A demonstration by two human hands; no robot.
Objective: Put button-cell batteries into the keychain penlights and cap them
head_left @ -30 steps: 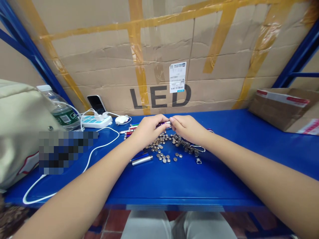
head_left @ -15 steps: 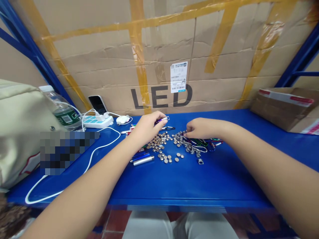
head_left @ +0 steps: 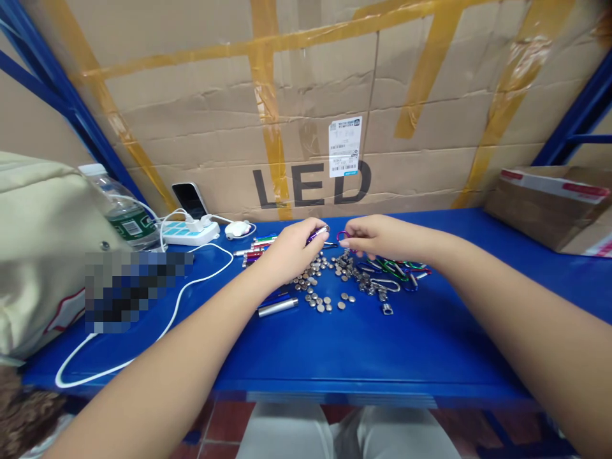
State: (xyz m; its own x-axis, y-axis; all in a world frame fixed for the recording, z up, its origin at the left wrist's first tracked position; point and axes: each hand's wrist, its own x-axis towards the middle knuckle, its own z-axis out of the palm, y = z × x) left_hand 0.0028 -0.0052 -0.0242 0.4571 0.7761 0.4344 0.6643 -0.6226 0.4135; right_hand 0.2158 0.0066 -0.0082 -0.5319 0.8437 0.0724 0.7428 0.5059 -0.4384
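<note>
Head view: left hand (head_left: 297,250) curled around a purple tube (head_left: 317,234), toward the counter's (head_left: 344,357) far edge, metal end showing. Right hand (head_left: 370,236) nearly closed, pinching a purple clip (head_left: 342,236) just beside the tube, small gap between. Metal discs (head_left: 321,299) scattered on the near-edge side of both hands. Coloured clips (head_left: 406,274) piled on the right-edge side. Silver tube (head_left: 278,308) lies left of the discs. Power strip (head_left: 191,234) near far left corner.
</note>
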